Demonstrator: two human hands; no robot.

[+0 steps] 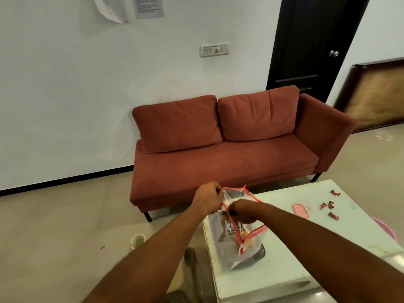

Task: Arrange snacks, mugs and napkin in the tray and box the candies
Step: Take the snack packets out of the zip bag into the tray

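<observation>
A clear plastic zip bag (pixel 232 252) with a red seal strip hangs over the dark perforated tray (pixel 260 253) at the table's near left corner. Snack packets (pixel 235 229) show through the bag. My left hand (pixel 208 199) pinches the bag's rim at the upper left. My right hand (pixel 241 212) grips the rim on the near side, and the mouth is pulled apart between them. Several red-wrapped candies (pixel 330 205) lie scattered on the table at the right. A pink box lid or box (pixel 301 211) lies beside them.
The pale glass-topped table (pixel 284 270) fills the lower right. A red sofa (pixel 229 154) stands just beyond it against the white wall. A paper cup (pixel 137 241) sits on the floor at the left. A pink round object (pixel 385 229) shows at the table's right edge.
</observation>
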